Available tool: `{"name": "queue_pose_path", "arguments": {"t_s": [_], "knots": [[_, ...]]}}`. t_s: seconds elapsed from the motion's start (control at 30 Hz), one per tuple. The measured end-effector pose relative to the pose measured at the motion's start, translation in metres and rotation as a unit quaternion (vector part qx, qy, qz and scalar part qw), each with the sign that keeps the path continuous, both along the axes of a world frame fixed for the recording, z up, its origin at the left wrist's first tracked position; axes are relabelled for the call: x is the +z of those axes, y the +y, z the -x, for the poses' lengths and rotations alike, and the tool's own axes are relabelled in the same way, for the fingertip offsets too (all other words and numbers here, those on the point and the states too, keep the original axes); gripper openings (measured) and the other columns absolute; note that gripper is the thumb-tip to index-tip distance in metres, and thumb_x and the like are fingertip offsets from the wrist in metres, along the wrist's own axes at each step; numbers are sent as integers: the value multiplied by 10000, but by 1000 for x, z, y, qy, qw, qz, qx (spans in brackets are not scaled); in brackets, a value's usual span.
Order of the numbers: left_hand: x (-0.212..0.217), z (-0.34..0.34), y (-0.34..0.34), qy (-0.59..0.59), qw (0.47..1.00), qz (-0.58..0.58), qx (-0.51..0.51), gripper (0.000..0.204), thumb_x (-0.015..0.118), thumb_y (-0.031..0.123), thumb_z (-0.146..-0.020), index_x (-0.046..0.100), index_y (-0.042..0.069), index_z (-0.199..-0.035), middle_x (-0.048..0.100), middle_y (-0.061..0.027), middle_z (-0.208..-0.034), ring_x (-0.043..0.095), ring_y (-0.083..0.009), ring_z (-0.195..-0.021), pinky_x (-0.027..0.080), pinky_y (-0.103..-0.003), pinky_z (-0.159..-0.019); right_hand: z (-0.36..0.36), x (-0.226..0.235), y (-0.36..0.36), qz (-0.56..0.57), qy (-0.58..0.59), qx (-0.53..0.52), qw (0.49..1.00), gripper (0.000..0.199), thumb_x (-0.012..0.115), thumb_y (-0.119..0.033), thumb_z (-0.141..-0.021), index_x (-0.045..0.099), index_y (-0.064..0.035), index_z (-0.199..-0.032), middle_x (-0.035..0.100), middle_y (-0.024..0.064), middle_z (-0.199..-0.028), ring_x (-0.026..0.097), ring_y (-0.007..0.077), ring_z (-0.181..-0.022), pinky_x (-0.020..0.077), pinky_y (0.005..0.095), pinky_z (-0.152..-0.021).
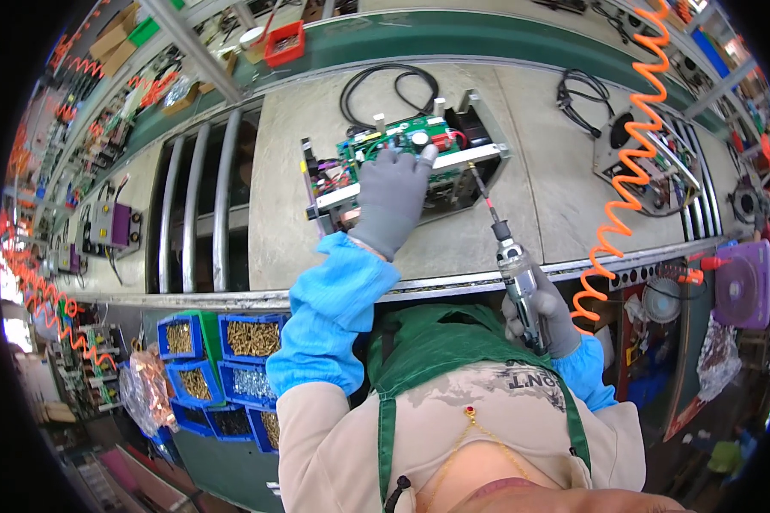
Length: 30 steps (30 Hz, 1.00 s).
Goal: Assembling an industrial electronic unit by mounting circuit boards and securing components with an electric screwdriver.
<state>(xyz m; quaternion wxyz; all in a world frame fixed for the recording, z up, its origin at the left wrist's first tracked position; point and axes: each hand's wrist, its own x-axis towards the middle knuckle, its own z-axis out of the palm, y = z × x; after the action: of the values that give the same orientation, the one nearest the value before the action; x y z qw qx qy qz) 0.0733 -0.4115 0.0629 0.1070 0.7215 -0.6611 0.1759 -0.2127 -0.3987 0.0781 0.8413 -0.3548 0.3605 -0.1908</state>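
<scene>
In a grey glove, my left hand (392,198) grips the near rail of an open metal chassis (462,161). Its fingers reach over the rail toward a green circuit board (399,135) with wires and round components inside. My right hand (553,309), also gloved, is wrapped around a power screwdriver (518,278). The long bit slants up and left, its tip at the right part of the rail; whether a screw sits there is too small to tell.
A black cable (345,96) loops behind the chassis. Metal rollers (198,205) lie left of the worktop. An orange coiled hose (629,179) hangs at the right, in front of another metal unit (650,158). Blue bins (250,363) of screws stand lower left. A red bin (284,53) sits at the back.
</scene>
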Motion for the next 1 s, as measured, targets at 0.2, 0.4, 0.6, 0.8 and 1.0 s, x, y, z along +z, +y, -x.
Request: {"name": "queue_pose_path", "arguments": {"t_s": [0.2,0.4,0.6,0.8,1.0], "knots": [[-21,5,9,57,973,221,-32,410,561,179,-788,552,189,-1198,488,-101,-1233,463,-294,-1141,308,-570,-1001,-1,-28,12,26,-100,-33,994,601,649,-325,-792,388,-42,-1253,595,105,-763,618,148,-552,585,325,-542],[-58,1,145,370,889,266,48,474,696,95,-709,566,88,-1165,548,-154,-1118,545,-320,-1022,453,-400,-893,1,-40,6,85,-63,5,994,685,671,-447,-779,396,-51,-1265,535,54,-721,548,132,-527,561,372,-685],[-101,-64,366,206,703,72,677,303,596,156,-831,603,70,-1122,606,-148,-1065,584,-298,-983,469,-391,-866,-1,-38,2,109,-39,13,993,693,638,-492,-789,395,-41,-1256,523,43,-710,535,114,-533,547,338,-674],[-100,-69,401,174,682,-237,670,379,633,259,-810,585,106,-1153,564,-80,-1203,555,-269,-1084,460,-415,-893,4,-37,-2,105,-43,39,993,701,643,-483,-796,384,-32,-1266,530,47,-715,538,114,-538,544,339,-683],[-115,-81,404,175,746,-183,616,236,602,271,-815,653,127,-995,642,-112,-997,613,-316,-944,485,-453,-810,4,-30,3,95,-43,-5,995,739,676,-456,-769,366,-16,-1275,552,64,-718,553,126,-538,561,348,-665]]}}
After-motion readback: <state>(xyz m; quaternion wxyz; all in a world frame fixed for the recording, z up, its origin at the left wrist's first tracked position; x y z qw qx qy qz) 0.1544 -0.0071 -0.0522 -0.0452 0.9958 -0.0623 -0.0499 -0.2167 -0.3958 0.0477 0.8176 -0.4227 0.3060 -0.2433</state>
